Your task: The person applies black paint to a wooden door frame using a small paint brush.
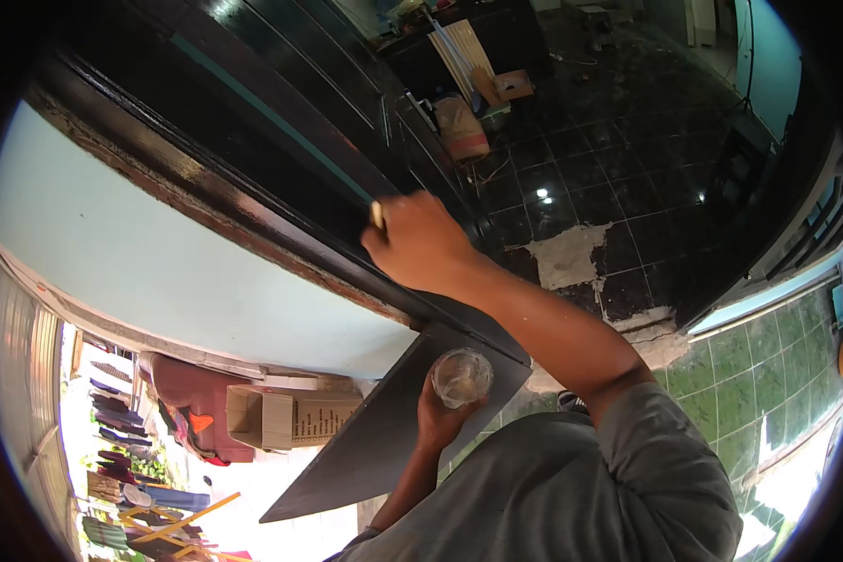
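Observation:
My right hand (421, 242) is closed at the dark door frame (314, 211), slightly blurred. From its fist pokes the pale end of a slim handle (377, 215); the rest of that tool is hidden by the fingers and the dark wood. Lower down, near my body, my left hand (440, 417) wraps round a clear plastic cup (462, 377). The cup's open top faces up, and what is inside is hard to make out. A teal strip (281, 122) runs along the dark woodwork beyond my right hand.
Under the cup lies a dark grey board (347, 459). A light blue wall (206, 253) borders the frame. Left of the board is a cardboard box (295, 417). Inside, the black tiled floor (571, 187) has a broken patch (569, 256); a sack (461, 129) stands farther back.

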The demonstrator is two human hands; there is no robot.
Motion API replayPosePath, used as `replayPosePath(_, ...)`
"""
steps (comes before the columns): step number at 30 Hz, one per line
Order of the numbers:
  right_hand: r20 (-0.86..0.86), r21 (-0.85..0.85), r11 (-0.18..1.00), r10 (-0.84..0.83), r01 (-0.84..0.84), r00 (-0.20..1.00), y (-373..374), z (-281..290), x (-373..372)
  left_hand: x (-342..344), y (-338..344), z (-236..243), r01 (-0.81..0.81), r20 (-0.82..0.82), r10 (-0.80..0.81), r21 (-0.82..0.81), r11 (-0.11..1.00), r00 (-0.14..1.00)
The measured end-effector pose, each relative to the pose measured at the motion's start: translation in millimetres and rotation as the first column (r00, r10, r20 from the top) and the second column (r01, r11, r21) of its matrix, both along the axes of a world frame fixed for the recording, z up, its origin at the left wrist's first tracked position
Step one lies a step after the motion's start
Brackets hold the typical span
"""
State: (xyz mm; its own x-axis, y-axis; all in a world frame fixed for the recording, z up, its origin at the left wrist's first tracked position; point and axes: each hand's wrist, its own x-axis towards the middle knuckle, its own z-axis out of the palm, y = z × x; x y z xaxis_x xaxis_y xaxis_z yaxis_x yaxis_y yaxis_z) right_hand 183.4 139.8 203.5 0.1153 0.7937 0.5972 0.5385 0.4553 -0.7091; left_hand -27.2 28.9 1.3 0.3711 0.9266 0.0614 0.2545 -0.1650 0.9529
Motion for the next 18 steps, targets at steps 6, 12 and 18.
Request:
replayPosePath(6, -0.751, 0.275, 0.934, 0.356, -0.226, 0.556, -16.1, 25.1, 2.8, -1.9, -3.9, 5.0, 0.034, -0.006, -0.034, -0.008, 0.999, 0.999)
replayPosePath(12, -0.984, 0.163, 0.939, 0.176, -0.304, 0.018, -7.5, -120.3, -17.6, -8.4, -5.1, -1.5, 0.064, -0.001, -0.064, -0.036, 0.997, 0.998)
replayPosePath(18, -0.626, -0.343, 0.937, -0.173, -0.07, 0.76, -17.9, -142.0, 20.0, -13.5, -4.4, -15.9, 0.063, -0.003, -0.063, 0.002, 0.998, 0.998)
